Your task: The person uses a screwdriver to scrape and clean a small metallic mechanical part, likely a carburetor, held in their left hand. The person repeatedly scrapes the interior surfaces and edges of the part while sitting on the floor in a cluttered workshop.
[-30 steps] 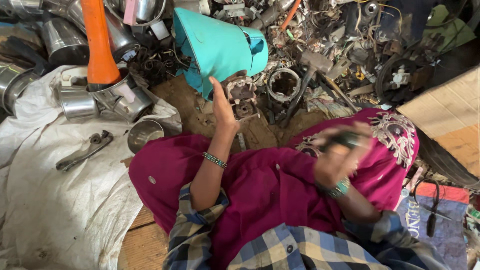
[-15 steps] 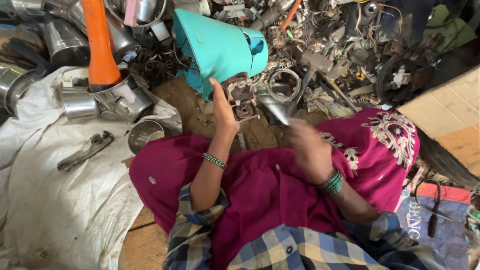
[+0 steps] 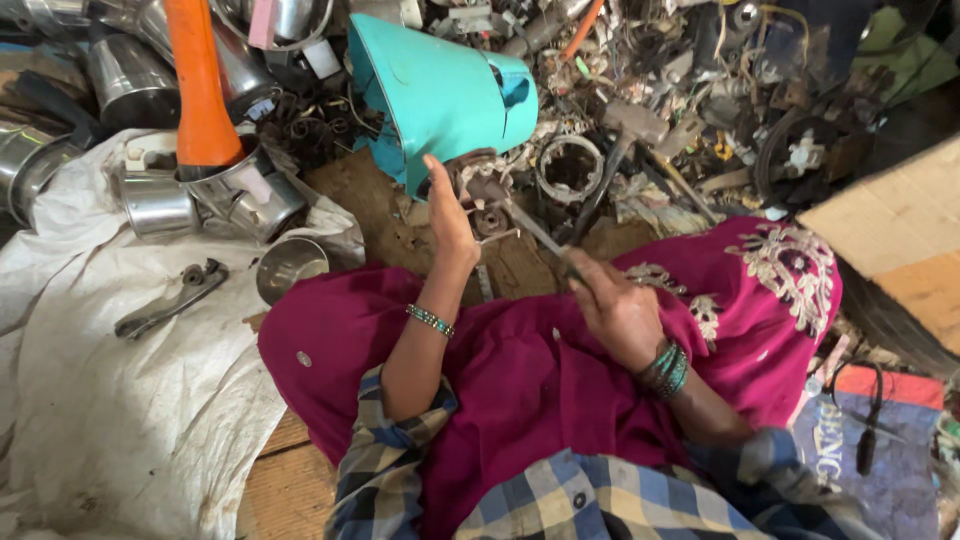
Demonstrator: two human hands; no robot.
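My left hand [image 3: 450, 215] is shut on a rusty metal part [image 3: 482, 186] that sits at the lower edge of a teal plastic housing [image 3: 440, 95]. My right hand [image 3: 615, 305] grips the dark handle of a hammer [image 3: 605, 175]. The hammer's grey head points up and away, to the right of the metal part and over the scrap pile. A thin silver rod [image 3: 535, 230] runs between the metal part and my right hand. My lap is covered with magenta cloth [image 3: 520, 380].
Mixed metal scrap [image 3: 700, 90] fills the top right. Steel cups and cans [image 3: 160, 200] and an orange cone-shaped piece [image 3: 200, 90] stand at top left. A wrench-like tool [image 3: 165, 305] lies on white sheeting [image 3: 120, 420]. A wooden board [image 3: 900, 230] is at right.
My right hand swung from my right knee up and left toward the metal part, and now holds the hammer with its head above the scrap. The left hand stayed in place.
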